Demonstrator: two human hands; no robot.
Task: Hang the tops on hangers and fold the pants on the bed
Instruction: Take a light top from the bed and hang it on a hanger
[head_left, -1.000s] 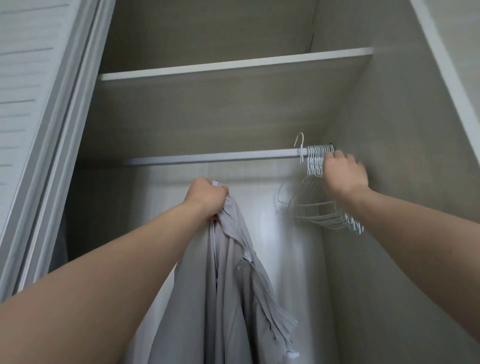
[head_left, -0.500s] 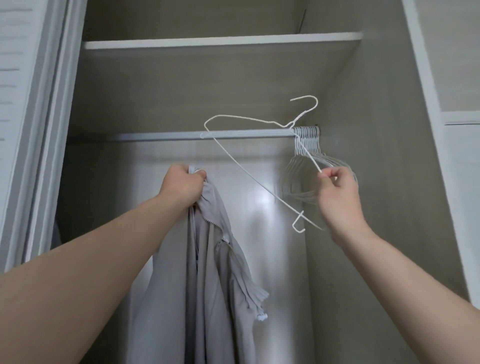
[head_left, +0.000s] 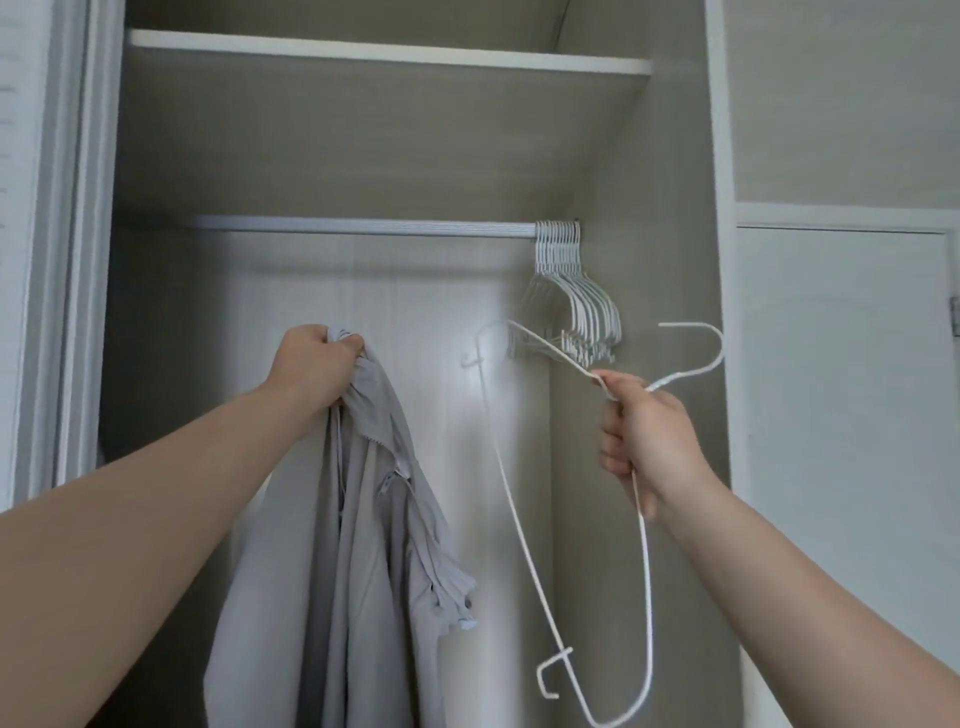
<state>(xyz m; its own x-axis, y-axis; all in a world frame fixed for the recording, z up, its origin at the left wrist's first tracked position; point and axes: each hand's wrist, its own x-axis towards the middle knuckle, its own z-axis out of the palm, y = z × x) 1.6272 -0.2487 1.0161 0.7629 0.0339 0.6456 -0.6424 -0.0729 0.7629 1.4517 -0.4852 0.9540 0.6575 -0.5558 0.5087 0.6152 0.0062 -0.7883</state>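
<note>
Wardrobe open ahead, shelf above both hands; the rail over them is bare up to spare hangers bunched against the right wall. A grey top hangs below the left hand, which grips its upper edge. The right hand grips one white hanger at the neck, off the rail, frame dangling between the hands.

The top is plain pale grey. The hanger and the bunch on the ribbed silver rail are white. The wardrobe is greyish beige inside, its shelf edged white.
</note>
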